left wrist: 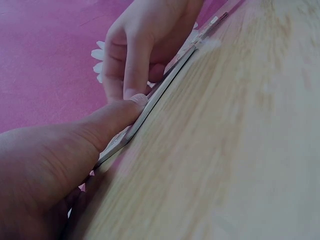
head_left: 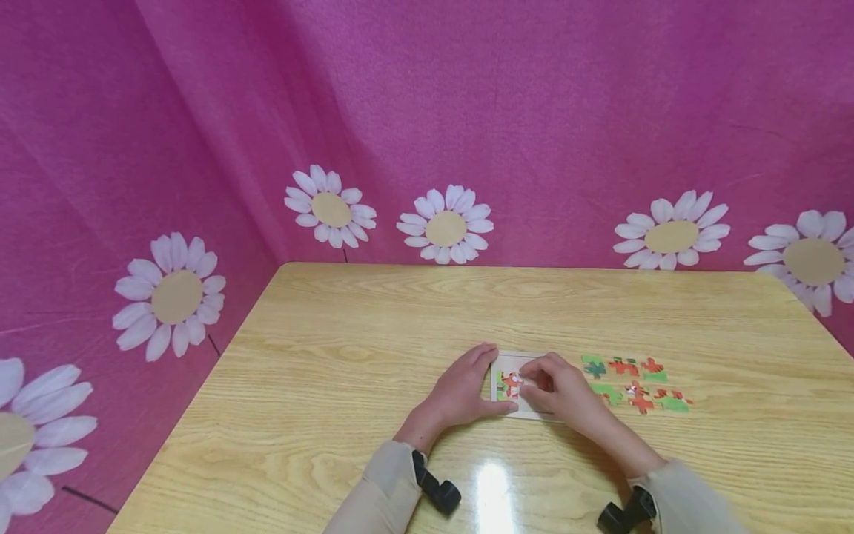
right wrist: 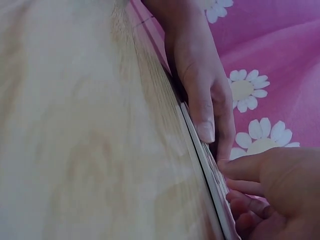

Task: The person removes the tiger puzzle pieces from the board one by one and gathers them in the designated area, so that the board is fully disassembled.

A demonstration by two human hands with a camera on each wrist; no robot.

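A shallow white puzzle tray (head_left: 531,416) lies flat on the table, with a green and red puzzle section (head_left: 510,385) at its left end. My left hand (head_left: 460,389) holds the tray's left end, thumb along the near edge and fingers at the far left corner. Over the tray my right hand (head_left: 563,389) has its thumb and index finger together at the right side of that section, pinching a puzzle piece that the fingers mostly hide. In the right wrist view, the thumb and fingers of the right hand (right wrist: 280,187) are bent close to the tray's edge (right wrist: 200,157).
Several loose puzzle pieces (head_left: 640,397) in red and green lie in two rows to the right of the tray, partly behind the right hand. The wooden table (head_left: 320,356) reaches back to a pink curtain (head_left: 520,126) with white flowers.
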